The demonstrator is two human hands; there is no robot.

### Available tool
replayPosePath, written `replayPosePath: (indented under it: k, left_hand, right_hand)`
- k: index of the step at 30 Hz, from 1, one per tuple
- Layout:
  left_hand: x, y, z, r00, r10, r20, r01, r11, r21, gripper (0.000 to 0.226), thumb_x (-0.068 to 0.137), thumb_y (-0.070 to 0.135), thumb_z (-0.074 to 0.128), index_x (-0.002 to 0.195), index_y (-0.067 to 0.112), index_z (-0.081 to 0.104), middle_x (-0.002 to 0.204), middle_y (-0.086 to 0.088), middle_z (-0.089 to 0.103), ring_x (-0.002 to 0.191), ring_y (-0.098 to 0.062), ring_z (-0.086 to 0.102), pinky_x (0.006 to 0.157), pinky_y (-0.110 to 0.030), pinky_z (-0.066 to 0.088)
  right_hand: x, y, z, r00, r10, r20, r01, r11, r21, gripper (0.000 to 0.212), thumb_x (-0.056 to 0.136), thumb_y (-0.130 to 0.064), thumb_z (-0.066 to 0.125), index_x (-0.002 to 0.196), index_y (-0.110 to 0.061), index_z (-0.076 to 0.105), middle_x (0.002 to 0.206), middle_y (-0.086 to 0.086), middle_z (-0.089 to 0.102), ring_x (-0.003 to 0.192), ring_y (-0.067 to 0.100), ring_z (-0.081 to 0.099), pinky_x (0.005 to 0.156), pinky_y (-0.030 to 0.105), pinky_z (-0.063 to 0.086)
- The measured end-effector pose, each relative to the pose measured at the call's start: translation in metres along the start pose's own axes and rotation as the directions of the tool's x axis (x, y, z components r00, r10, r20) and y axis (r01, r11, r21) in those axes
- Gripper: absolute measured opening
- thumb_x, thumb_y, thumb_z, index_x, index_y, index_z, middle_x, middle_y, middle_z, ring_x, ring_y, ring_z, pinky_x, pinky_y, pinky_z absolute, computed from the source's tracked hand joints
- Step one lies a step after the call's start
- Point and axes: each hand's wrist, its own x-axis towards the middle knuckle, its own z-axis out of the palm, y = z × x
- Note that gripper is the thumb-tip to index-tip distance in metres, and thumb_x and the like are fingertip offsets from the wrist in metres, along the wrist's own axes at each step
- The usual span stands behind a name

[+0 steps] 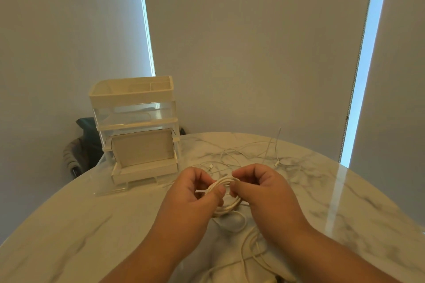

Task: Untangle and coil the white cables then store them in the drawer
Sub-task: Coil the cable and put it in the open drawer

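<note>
While coiled, cable (pixel 222 183) between hands (pixel 192 193) (pixel 266 188).

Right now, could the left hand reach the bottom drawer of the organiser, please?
Probably yes: nothing stands between the left hand and the bottom drawer, up-left of it on the table. But that hand grips the coiled cable with the right hand, so it isn't free.
</note>
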Motion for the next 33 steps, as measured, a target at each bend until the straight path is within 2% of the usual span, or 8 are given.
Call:
replayPosePath:
  k: [3,6,13,24,26,28,30,33]
  left_hand:
    - [0.002,-0.001,0.002,0.985,-0.153,0.079,0.168,0.952,-0.256,0.026,0.082,0.014,0.076,0.103,0.010,0.060,0.080,-0.008,0.066,0.070,-0.021,0.064,0.069,-0.039,0.053]
    - [0.003,0.005,0.001,0.960,-0.257,0.115,0.281,0.887,-0.365,0.017,0.091,0.011,0.064,0.104,0.000,0.061,0.085,-0.016,0.066,0.067,-0.022,0.062,0.061,-0.033,0.056]
    - [0.007,0.002,-0.004,0.976,-0.213,0.038,0.216,0.956,-0.199,0.008,0.095,0.013,0.061,0.097,0.006,0.065,0.079,-0.010,0.073,0.069,-0.018,0.064,0.066,-0.032,0.057]
    - [0.006,0.007,-0.005,0.990,-0.117,0.077,0.130,0.972,-0.195,0.005,0.095,0.005,0.057,0.099,0.006,0.055,0.077,-0.011,0.071,0.071,-0.016,0.064,0.075,-0.038,0.054]
    - [0.006,0.004,-0.009,0.995,-0.055,0.084,0.064,0.992,-0.111,0.010,0.094,0.007,0.061,0.101,0.014,0.058,0.082,-0.009,0.070,0.076,-0.016,0.065,0.081,-0.043,0.053]
    - [0.006,0.001,-0.014,0.993,0.089,0.081,-0.098,0.988,0.119,0.018,0.093,0.014,0.064,0.092,0.031,0.058,0.084,0.005,0.069,0.078,-0.008,0.063,0.081,-0.032,0.051]
    - [0.005,0.002,-0.018,0.965,0.246,0.088,-0.260,0.878,0.401,0.016,0.093,0.025,0.063,0.092,0.038,0.054,0.089,0.016,0.066,0.084,0.001,0.060,0.074,-0.014,0.045]
    - [0.002,0.007,-0.021,0.913,0.388,0.128,-0.384,0.710,0.590,0.014,0.094,0.033,0.060,0.095,0.043,0.050,0.095,0.023,0.058,0.097,0.007,0.049,0.076,-0.010,0.039]
  right_hand:
    - [0.000,0.002,0.001,1.000,-0.011,0.013,0.011,1.000,-0.012,0.015,0.082,-0.005,0.075,0.085,-0.020,0.073,0.079,0.002,0.075,0.078,0.022,0.072,0.068,0.028,0.057]
    - [0.002,0.002,-0.001,0.999,-0.026,0.033,0.026,1.000,0.000,0.017,0.082,-0.003,0.075,0.084,-0.019,0.073,0.079,0.002,0.074,0.077,0.021,0.072,0.066,0.022,0.056]
    - [0.002,0.003,0.000,0.992,-0.013,0.126,0.008,0.999,0.039,0.023,0.085,0.001,0.071,0.097,-0.018,0.071,0.084,0.001,0.075,0.072,0.014,0.072,0.067,0.024,0.057]
    - [0.003,0.002,-0.001,0.993,-0.013,0.119,0.011,1.000,0.017,0.020,0.087,-0.003,0.071,0.096,-0.020,0.074,0.086,0.000,0.077,0.082,0.015,0.074,0.069,0.019,0.054]
    - [0.001,-0.001,-0.001,0.992,-0.001,0.126,-0.010,0.996,0.089,0.022,0.086,-0.005,0.073,0.103,-0.020,0.072,0.089,-0.002,0.078,0.084,0.011,0.074,0.068,0.015,0.054]
    - [0.002,0.001,-0.002,0.994,0.006,0.109,-0.018,0.994,0.110,0.025,0.086,-0.018,0.074,0.108,-0.027,0.070,0.095,-0.011,0.076,0.090,0.003,0.071,0.069,0.014,0.053]
    - [0.004,0.000,-0.001,0.994,0.073,0.084,-0.083,0.988,0.129,0.024,0.082,-0.040,0.073,0.105,-0.032,0.071,0.097,-0.013,0.075,0.090,0.002,0.069,0.072,0.019,0.050]
    - [0.006,0.002,0.001,0.965,0.198,0.172,-0.232,0.951,0.206,0.041,0.067,-0.053,0.076,0.094,-0.022,0.077,0.094,0.000,0.076,0.082,0.019,0.069,0.065,0.034,0.050]
